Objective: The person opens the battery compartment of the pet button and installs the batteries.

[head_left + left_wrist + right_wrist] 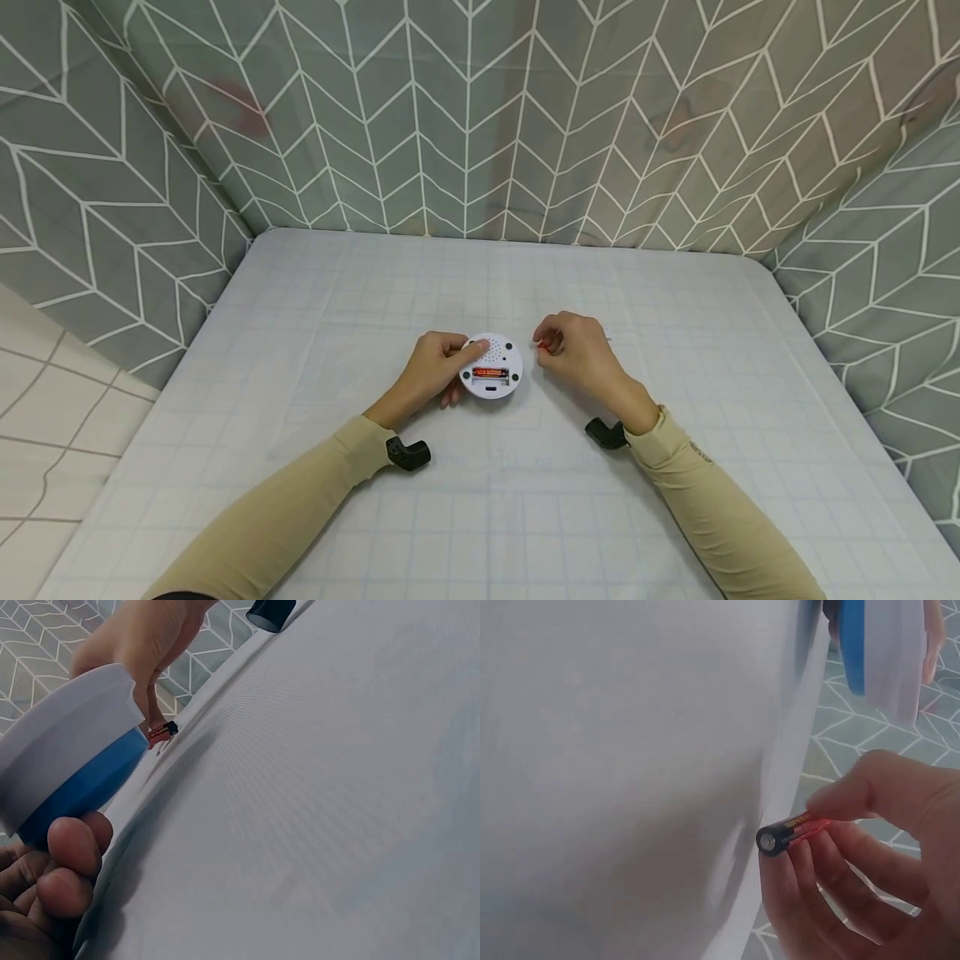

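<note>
Tabletop (487,517): white
Device (497,353): likely stiff, light; left hand (433,368) sensibly grips edge
Battery (793,832): probably slick; right hand (582,354) pinches barrel

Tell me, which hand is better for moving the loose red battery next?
Probably the right hand: it pinches that loose battery, while the left hand is busy holding the round white device.

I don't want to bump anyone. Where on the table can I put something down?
The table is bare by the patterned curtain at the back, between the left sleeve and right sleeve, and outside each. The middle is crowded: the left hand holds a round white device, the right hand pinches a battery, with only a small gap between.
</note>
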A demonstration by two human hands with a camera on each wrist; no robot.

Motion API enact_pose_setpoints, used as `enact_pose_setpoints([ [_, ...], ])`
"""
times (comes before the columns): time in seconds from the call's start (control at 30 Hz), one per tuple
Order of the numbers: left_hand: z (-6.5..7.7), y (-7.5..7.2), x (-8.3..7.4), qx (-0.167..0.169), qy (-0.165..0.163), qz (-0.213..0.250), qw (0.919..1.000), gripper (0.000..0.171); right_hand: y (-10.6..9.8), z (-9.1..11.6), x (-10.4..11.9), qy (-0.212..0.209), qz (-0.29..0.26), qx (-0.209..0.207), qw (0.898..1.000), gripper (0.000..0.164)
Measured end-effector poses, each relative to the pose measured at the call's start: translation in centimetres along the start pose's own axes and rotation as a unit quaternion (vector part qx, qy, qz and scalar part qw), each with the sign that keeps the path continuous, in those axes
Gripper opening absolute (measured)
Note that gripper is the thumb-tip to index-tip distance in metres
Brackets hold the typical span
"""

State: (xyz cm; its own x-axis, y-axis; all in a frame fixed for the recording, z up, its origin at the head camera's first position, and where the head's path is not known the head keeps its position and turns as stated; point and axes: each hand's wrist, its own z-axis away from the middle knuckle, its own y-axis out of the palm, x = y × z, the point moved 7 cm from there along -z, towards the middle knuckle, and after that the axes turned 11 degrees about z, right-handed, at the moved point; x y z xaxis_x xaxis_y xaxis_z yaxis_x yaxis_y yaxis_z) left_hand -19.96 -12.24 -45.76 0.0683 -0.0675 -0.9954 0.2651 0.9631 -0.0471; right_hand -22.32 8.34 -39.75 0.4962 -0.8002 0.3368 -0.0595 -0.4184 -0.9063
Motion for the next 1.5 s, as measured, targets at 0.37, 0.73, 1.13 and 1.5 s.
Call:
enact_pose_setpoints([
  [0.37, 0.0, 0.1, 0.2, 0.005, 0.005, 0.001, 1.0000, 0.055, -2.0, 0.7, 1.6, 0.004, -0.097, -0.045, 0.994, 0.018],
  [0.73, 0.1, 0.1, -0.5, 0.001, 0.027, -0.008, 0.9996, 0.054, -2.7, 0.8, 4.1, -0.016, -0.217, 0.008, 0.976, 0.018],
  [1.13, 0.1, 0.1, -0.5, 0.003, 0.034, -0.016, 0.9993, 0.058, -1.3, 1.2, 5.7, -0.031, -0.310, 0.082, 0.947, 0.011],
  [1.5, 0.2, 0.0, -0.6, 0.006, 0.043, -0.019, 0.9989, 0.058, -0.5, 1.6, 7.3, -0.086, -0.335, 0.145, 0.927, 0.013],
])
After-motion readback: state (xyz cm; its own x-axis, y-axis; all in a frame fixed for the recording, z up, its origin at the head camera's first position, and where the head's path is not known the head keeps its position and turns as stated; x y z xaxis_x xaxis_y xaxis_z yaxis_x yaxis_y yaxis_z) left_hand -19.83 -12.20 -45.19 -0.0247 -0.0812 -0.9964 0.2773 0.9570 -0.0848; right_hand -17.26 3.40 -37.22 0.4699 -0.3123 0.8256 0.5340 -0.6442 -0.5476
